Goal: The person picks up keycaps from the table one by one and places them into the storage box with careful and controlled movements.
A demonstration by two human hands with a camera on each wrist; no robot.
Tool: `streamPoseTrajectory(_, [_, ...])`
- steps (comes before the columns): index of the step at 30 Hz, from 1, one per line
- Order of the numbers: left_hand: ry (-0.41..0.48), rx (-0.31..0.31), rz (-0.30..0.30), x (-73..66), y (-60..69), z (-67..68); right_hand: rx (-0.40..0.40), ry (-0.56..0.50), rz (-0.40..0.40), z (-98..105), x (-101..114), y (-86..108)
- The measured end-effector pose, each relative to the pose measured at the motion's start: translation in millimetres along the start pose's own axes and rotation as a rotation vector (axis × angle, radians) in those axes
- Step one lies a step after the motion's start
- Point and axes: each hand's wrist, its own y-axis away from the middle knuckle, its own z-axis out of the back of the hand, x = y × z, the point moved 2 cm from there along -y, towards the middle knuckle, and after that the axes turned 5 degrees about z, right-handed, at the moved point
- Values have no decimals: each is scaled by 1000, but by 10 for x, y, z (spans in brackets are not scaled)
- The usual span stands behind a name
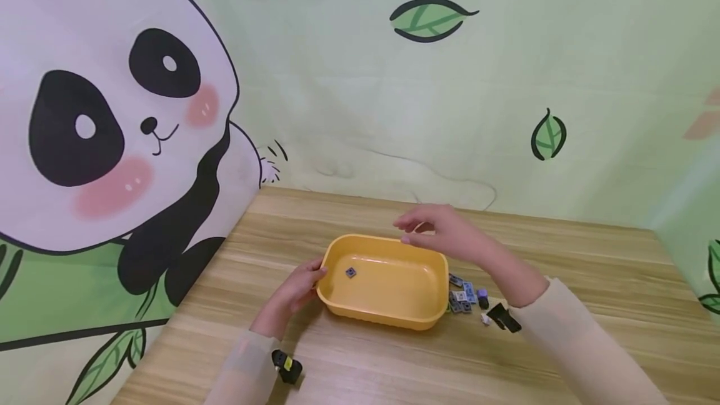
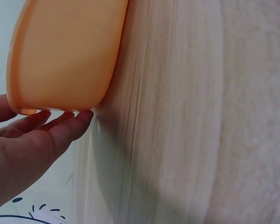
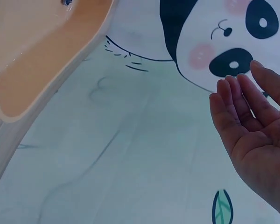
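A yellow plastic tub point(image 1: 382, 320) sits on the wooden table, tilted slightly in the head view, with one small grey-blue square building brick point(image 1: 351, 272) on its floor near the left end. My left hand point(image 1: 300, 283) grips the tub's left end, thumb at the rim and fingertips against the outer wall, as the left wrist view also shows point(image 2: 32, 144). Over the tub's back right rim hovers my right hand point(image 1: 444, 230). Its fingers are loosely bent, and the right wrist view shows nothing in the palm.
Beside the tub's right end lies a small heap of grey, blue and white bricks point(image 1: 462, 297), partly hidden by the tub, with a purple-and-black piece point(image 1: 482, 298) close by. A pale green wall cloth point(image 1: 337, 80) with a panda print stands behind and left of the table point(image 1: 360, 367).
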Motion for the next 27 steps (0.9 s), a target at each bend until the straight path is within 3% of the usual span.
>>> streamPoseTrajectory(6, [-11, -8, 10, -18, 25, 4, -96, -31, -52, 85, -33, 323])
streamPoseTrajectory(15, [-7, 6, 20, -15, 12, -2, -216, 16, -124, 231, -168, 825])
streamPoseTrajectory(27, [4, 39, 9, -17, 20, -8, -229, 23, -281, 53, -625, 1388])
